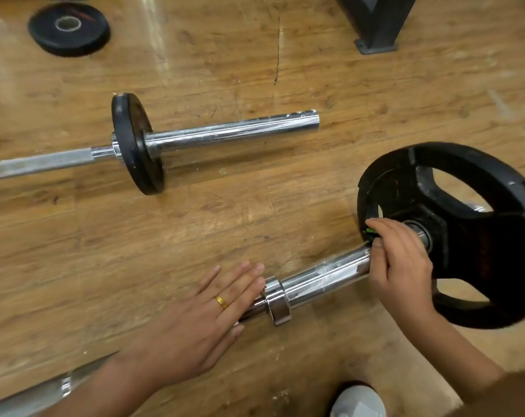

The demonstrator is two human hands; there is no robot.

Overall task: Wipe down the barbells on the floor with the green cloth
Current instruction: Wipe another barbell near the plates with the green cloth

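Below, in the head view, the right hand (401, 260) closes around the near barbell (321, 278) sleeve beside its black plate (465, 233), clutching the mostly hidden green cloth (369, 230). The left hand (201, 320) rests flat and open-fingered on the shaft, holding nothing; the far barbell (225, 132) lies well apart.

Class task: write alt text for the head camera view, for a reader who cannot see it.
A right hand presses a barely visible green cloth on the near barbell's sleeve beside a large black plate; the left hand rests flat on the shaft. A second barbell lies beyond on the wooden floor.
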